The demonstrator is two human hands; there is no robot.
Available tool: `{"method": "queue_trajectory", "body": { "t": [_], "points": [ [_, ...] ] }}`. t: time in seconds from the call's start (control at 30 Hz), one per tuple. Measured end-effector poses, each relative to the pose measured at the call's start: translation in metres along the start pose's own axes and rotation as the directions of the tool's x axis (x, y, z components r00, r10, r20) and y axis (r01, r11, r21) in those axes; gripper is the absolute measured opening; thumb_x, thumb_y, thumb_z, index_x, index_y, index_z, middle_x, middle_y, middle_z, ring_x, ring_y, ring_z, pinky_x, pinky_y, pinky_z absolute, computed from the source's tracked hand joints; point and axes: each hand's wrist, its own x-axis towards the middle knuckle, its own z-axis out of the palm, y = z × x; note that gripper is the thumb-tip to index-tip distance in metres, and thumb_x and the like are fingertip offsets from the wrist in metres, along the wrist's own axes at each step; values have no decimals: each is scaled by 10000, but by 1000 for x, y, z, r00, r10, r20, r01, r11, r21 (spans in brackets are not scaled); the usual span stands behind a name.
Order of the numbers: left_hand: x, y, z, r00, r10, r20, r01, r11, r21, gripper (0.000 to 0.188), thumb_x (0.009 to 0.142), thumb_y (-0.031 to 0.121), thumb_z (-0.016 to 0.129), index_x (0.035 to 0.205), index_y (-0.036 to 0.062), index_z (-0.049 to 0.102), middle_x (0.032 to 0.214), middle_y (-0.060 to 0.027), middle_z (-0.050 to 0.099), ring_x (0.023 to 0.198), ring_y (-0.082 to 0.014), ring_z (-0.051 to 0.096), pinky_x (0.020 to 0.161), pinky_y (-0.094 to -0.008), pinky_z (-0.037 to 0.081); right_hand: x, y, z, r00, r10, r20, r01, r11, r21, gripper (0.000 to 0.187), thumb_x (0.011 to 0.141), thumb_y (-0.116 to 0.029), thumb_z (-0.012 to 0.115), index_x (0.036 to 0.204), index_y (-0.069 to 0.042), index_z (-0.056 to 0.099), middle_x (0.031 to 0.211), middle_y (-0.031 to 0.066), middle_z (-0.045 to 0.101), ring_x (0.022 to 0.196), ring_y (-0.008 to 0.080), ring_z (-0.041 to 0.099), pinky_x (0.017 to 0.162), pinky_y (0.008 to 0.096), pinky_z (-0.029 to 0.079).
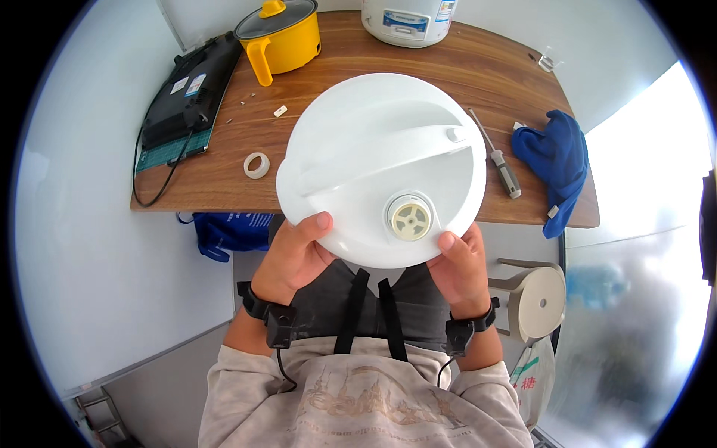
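A large round white lid [373, 149] with a moulded handle across it and a beige vent cap [410, 218] near its lower edge is held up in front of me, over the wooden table [448, 67]. My left hand [291, 257] grips its lower left rim, thumb on top. On the lower right rim sits my right hand [459, 269], its thumb beside the vent cap. Both wrists wear black bands with cables.
On the table: a yellow pot [284, 37] with a lid, a white cooker body [407, 19], a black flat appliance [187, 93], a tape roll [256, 165], a screwdriver [500, 160], a blue cloth [556, 157]. A stool [539, 299] stands at right, a blue bag [228, 231] under the table.
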Motion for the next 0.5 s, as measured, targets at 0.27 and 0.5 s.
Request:
{"method": "queue_trajectory", "body": {
  "t": [0.27,0.5],
  "points": [
    [-1,-1,1,999,-44,2,44,999,-6,793,916,297,738,1523,-3,325,1466,-182,520,1324,-301,569,1078,-435,529,0,11,6,987,76,141,-104,975,196,963,932,-637,624,1579,-22,260,1601,188,344,1410,282,462,1148,485,407],
    [-6,1,-6,997,56,-47,-56,998,-2,805,910,317,732,1526,2,321,1488,-194,495,1357,-311,536,1102,-468,510,6,0,-2,970,155,186,-206,933,294,751,1033,-520,439,1556,-1,297,1504,221,469,1276,316,587,1016,471,530]
  ]
}}
